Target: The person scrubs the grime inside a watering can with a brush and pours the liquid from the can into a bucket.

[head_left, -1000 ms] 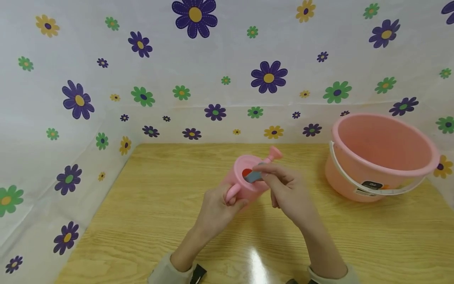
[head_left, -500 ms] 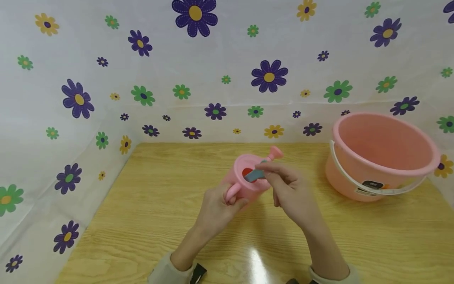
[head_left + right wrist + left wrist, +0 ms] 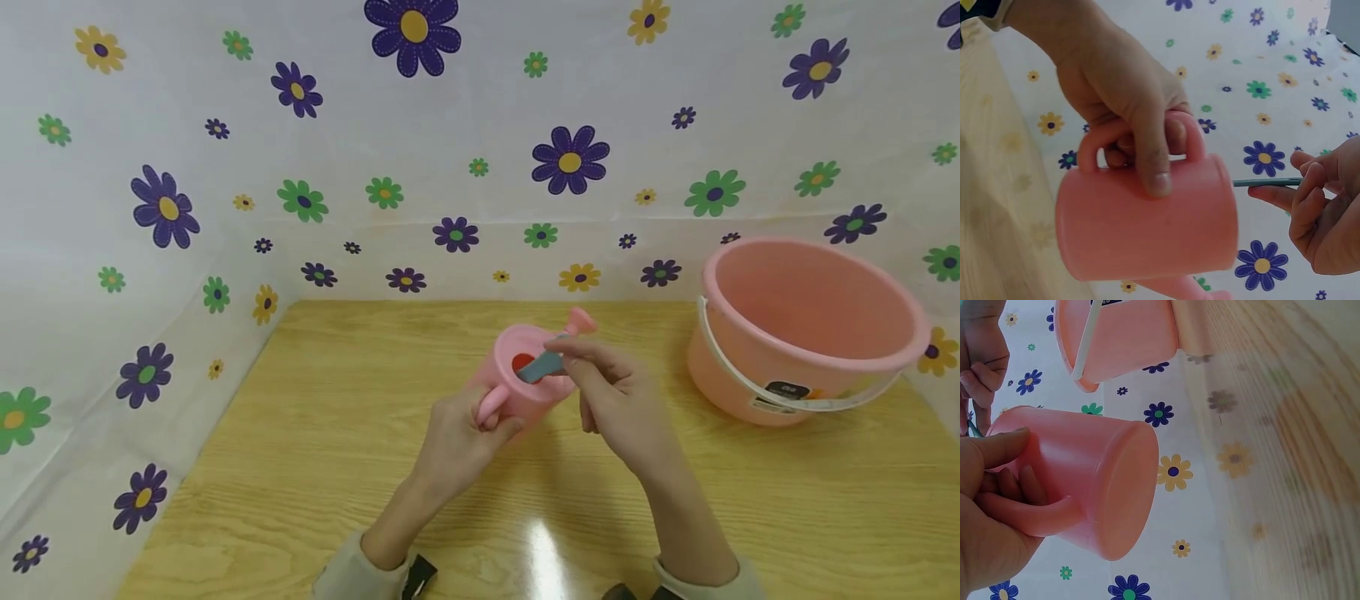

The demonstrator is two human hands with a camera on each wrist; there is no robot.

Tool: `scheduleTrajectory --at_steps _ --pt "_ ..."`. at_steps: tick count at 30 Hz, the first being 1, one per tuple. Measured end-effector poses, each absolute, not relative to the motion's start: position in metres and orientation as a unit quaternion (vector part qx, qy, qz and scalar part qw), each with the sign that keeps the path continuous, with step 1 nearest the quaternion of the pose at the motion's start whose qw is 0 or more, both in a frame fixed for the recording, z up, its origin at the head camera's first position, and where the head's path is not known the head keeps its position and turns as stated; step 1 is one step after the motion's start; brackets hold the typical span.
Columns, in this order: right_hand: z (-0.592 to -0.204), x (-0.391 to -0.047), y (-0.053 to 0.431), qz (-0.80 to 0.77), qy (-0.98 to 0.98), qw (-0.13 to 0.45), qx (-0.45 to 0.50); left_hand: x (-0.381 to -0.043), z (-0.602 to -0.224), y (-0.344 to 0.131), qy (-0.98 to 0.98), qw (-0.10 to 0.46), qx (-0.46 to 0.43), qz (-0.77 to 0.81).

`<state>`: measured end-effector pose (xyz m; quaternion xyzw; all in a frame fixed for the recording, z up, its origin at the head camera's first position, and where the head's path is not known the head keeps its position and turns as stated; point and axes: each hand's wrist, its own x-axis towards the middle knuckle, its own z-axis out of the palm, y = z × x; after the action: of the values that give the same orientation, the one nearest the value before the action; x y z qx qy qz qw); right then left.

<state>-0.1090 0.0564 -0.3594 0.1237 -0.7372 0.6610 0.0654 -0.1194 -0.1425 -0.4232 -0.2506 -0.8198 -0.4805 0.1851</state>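
A pink toy watering can (image 3: 491,372) is held tilted above the table, its spout (image 3: 581,322) toward the far right. My left hand (image 3: 459,443) grips its handle, with the thumb against the body, as the left wrist view shows. Between the thumb and fingers of my right hand (image 3: 626,412) a flat blue-grey strip (image 3: 542,367) is pinched. One end of the strip goes into the top opening, where something red (image 3: 522,362) shows; that end is hidden. Edge-on in the right wrist view, the strip (image 3: 1266,183) looks thin, and its exact kind is unclear.
A large pink bucket (image 3: 701,367) with a white handle (image 3: 750,386) stands at the right of the wooden table (image 3: 322,417). White sheeting (image 3: 480,100) printed with flowers hangs behind the table and along its left side.
My right hand has shifted very slightly to the right with the strip, which now slants a little differently in the opening. The left hand, watering can and bucket stay nearly still.
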Motion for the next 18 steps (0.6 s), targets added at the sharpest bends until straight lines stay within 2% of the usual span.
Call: scheduleTrajectory --at_steps 5,12,18 --pt "-0.358 -0.112 0.062 0.670 -0.727 0.104 0.112 -0.119 -0.424 -0.142 -0.814 0.182 -0.258 -0.487" --pt "-0.371 -0.124 0.056 0.661 -0.731 0.068 0.158 -0.120 -0.424 -0.142 -0.811 0.177 -0.263 -0.492" --pt "-0.370 -0.135 0.059 0.692 -0.704 0.060 0.150 -0.120 -0.419 -0.147 -0.811 0.177 -0.253 -0.497"
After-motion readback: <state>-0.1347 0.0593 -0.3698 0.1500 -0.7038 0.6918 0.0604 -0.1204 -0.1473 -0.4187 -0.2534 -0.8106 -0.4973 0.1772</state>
